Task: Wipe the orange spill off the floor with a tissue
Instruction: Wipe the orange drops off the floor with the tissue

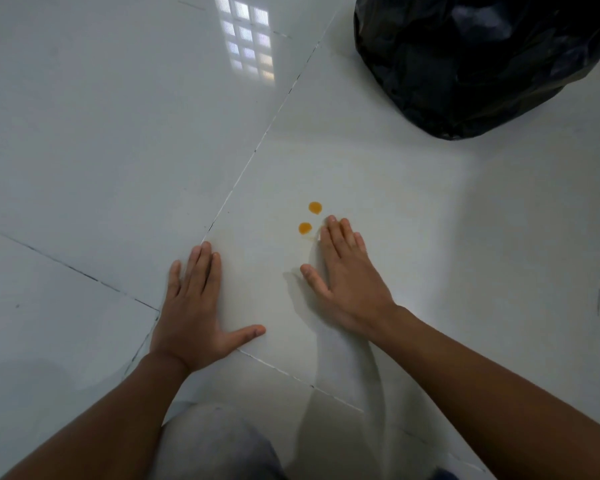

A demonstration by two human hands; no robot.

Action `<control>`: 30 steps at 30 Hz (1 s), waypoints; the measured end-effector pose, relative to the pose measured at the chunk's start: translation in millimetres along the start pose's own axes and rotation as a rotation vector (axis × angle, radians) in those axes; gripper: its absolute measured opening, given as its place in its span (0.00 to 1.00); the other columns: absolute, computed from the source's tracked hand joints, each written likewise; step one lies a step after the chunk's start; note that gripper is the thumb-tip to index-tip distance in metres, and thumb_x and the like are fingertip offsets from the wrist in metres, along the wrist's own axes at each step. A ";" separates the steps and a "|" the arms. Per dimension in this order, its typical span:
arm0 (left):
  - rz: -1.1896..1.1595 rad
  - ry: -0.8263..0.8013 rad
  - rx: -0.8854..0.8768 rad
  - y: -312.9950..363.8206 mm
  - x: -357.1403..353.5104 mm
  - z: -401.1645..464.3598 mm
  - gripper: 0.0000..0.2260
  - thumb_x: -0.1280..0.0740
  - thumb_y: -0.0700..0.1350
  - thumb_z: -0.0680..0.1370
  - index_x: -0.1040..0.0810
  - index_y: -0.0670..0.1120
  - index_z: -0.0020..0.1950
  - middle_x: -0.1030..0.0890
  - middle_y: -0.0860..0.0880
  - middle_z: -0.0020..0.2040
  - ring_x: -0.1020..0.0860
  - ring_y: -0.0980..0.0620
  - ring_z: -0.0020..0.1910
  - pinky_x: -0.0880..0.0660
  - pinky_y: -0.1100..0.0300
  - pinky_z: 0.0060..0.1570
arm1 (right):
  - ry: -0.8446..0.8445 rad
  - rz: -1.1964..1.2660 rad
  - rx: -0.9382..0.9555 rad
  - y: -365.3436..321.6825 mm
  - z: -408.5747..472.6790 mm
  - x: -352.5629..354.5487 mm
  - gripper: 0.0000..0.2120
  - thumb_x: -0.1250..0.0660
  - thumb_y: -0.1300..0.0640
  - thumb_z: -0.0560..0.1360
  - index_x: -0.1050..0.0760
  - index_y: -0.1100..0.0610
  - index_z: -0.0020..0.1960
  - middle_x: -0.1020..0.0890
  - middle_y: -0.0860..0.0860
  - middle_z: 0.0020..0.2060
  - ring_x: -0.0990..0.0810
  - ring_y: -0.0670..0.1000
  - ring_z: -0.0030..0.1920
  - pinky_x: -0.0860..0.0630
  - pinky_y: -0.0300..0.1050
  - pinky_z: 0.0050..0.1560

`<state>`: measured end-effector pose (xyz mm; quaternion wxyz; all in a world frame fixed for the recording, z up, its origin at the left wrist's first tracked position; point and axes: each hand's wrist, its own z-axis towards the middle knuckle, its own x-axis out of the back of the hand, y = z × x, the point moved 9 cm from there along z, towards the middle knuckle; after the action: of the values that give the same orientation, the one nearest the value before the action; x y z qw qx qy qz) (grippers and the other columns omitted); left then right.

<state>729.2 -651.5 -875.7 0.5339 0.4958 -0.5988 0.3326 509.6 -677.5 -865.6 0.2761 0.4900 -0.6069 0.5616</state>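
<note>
Two small round orange drops of the spill lie on the glossy white floor tiles, one (314, 207) farther away and one (305, 228) nearer. A faint yellowish smear sits just beside the nearer drop. My right hand (347, 278) is pressed flat, fingers together, with its fingertips right beside the drops. A thin white tissue (299, 301) seems to lie under it, only its pale edges showing against the floor. My left hand (194, 306) rests flat on the floor to the left, thumb spread out, with nothing in it.
A bulging black rubbish bag (471, 64) stands on the floor at the far right. My knee in grey fabric (215, 445) is at the bottom centre. Dark grout lines (257, 147) cross the tiles, and a window's reflection (246, 39) shines far off.
</note>
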 end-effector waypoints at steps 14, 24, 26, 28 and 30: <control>-0.002 0.025 -0.004 1.2 1.4 -0.2 0.58 0.50 0.81 0.69 0.42 0.34 0.79 0.45 0.36 0.82 0.47 0.39 0.82 0.46 0.35 0.78 | -0.020 0.002 -0.022 4.8 -2.3 -2.4 0.39 0.51 0.40 0.83 0.62 0.63 0.81 0.58 0.59 0.81 0.63 0.55 0.81 0.66 0.47 0.78; -0.013 0.049 -0.001 -1.1 1.9 -0.6 0.57 0.42 0.78 0.68 0.42 0.33 0.79 0.45 0.36 0.82 0.47 0.39 0.82 0.45 0.33 0.77 | 0.053 -0.126 0.180 -15.2 -19.3 -7.4 0.33 0.51 0.42 0.83 0.47 0.63 0.81 0.44 0.58 0.80 0.49 0.54 0.81 0.54 0.50 0.80; -0.013 0.057 -0.002 -0.9 2.1 -0.8 0.56 0.42 0.78 0.68 0.42 0.34 0.79 0.45 0.36 0.82 0.47 0.39 0.82 0.45 0.33 0.77 | 0.022 -0.157 0.197 -11.7 -25.9 -13.5 0.34 0.51 0.41 0.83 0.49 0.62 0.81 0.47 0.57 0.81 0.52 0.53 0.81 0.53 0.50 0.81; -0.016 0.062 0.000 -1.0 2.4 -0.8 0.56 0.42 0.78 0.68 0.42 0.34 0.79 0.45 0.37 0.82 0.46 0.39 0.82 0.45 0.34 0.77 | 0.012 -0.214 0.172 -5.0 -26.5 -13.5 0.35 0.54 0.39 0.83 0.51 0.61 0.81 0.49 0.56 0.81 0.54 0.53 0.81 0.52 0.51 0.80; -0.015 0.061 0.000 -1.2 1.9 -0.2 0.57 0.42 0.78 0.68 0.42 0.34 0.79 0.45 0.37 0.82 0.47 0.39 0.82 0.45 0.34 0.77 | 0.019 -0.229 0.089 4.5 -23.5 -9.0 0.38 0.57 0.36 0.81 0.53 0.61 0.82 0.52 0.56 0.81 0.55 0.53 0.81 0.55 0.50 0.81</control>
<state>730.6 -652.1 -874.0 0.5544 0.4900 -0.5785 0.3434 503.9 -653.1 -870.4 0.3223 0.5625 -0.5187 0.5574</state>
